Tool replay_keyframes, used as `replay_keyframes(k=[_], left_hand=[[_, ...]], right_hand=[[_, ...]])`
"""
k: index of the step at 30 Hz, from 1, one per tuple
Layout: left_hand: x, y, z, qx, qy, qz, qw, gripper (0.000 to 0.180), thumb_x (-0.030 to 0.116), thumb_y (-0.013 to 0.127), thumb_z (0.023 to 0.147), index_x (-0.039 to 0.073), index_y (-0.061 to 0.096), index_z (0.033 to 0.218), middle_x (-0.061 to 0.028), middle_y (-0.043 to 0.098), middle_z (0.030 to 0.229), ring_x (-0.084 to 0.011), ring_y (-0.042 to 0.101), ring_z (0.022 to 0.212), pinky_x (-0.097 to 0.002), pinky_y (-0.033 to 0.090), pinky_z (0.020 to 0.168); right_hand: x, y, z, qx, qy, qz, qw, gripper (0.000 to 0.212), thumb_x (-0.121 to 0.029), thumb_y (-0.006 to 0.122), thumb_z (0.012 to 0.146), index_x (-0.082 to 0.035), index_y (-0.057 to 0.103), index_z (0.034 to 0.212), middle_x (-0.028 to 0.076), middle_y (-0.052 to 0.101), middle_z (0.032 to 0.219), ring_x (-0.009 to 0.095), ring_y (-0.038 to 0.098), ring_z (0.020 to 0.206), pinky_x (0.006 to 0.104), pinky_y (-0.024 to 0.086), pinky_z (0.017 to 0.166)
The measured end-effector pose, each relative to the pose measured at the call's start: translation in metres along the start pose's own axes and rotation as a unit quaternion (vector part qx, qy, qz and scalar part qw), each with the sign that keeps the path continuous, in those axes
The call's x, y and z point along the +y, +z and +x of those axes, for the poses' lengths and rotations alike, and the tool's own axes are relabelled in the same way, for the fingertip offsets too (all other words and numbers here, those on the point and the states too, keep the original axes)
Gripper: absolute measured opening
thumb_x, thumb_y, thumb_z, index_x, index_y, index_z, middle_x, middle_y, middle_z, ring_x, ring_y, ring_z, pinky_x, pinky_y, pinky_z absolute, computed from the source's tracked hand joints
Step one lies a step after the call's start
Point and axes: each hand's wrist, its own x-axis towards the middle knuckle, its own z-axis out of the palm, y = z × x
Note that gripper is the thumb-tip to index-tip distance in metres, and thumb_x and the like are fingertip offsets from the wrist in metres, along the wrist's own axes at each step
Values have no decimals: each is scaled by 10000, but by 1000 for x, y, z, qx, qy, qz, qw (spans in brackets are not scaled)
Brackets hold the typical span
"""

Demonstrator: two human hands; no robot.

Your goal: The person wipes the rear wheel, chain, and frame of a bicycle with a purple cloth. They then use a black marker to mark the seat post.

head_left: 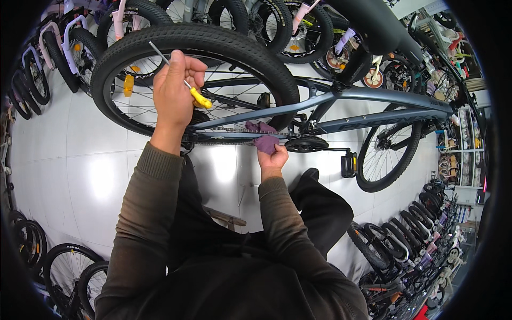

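A blue-grey bicycle (250,113) stands across in front of me, its rear wheel (290,88) on the left and its crank and pedal (349,165) right of centre. My left hand (173,88), raised before the rear wheel, is closed around a screwdriver (200,99) with a yellow handle; its metal shaft points up and left. Lower down, my right hand (272,157) pinches a purple cloth (265,143). The cloth is wrapped about the chain (229,129) and the frame tube beside it, left of the chainring (306,144). Part of the cloth shows behind the chain.
Several parked bicycles (136,21) line the far side. More small bikes (394,240) stand in a row at lower right, and loose wheels (69,266) at lower left. Shelves (466,144) hold goods on the right. A low wooden stool (226,217) is beneath me on pale floor tiles.
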Motion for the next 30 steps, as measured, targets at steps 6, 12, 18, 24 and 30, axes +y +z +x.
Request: replay_keyframes(k=[6, 12, 18, 24, 30], left_hand=[[0, -2, 2, -1, 2, -8, 1000, 590, 447, 351, 1082, -17, 658, 885, -21, 583, 697, -58, 488, 617, -200, 384, 577], [3, 1, 4, 0, 9, -8, 1000, 575, 416, 308, 1099, -24, 622, 904, -49, 565, 683, -82, 467, 557, -207, 388, 522], [9, -11, 7, 14, 5, -32, 999, 572, 418, 315, 1098, -21, 627, 904, -47, 575, 686, -79, 479, 558, -202, 399, 526], [13, -21, 6, 24, 6, -48, 999, 572, 427, 327, 1095, -21, 628, 906, -44, 577, 681, -71, 481, 549, -194, 397, 508], [11, -18, 4, 34, 10, -57, 998, 594, 475, 385, 1066, -11, 665, 873, -20, 590, 698, -50, 485, 605, -196, 382, 557]], right_hand=[[55, 4, -11, 0, 132, -114, 985, 646, -100, 512, 683, -55, 544, 1326, 163, 586, 1323, 424, 506, 1269, 675, 288, 1138], [113, 12, -13, -161, 257, -240, 922, 568, -34, 532, 692, 72, 566, 1249, 252, 652, 1166, 440, 635, 1066, 550, 478, 1028], [84, 0, -7, -175, 212, -196, 941, 538, 4, 540, 702, 64, 573, 1236, 230, 656, 1175, 419, 636, 1091, 566, 486, 1025], [70, 6, -28, 115, 260, -292, 913, 440, -24, 443, 799, 79, 565, 1209, 209, 632, 1194, 403, 643, 1030, 533, 529, 952], [124, 48, -84, -224, -210, -700, 645, 331, 48, 531, 855, -1, 620, 1170, 126, 683, 1111, 274, 672, 998, 390, 540, 909]])
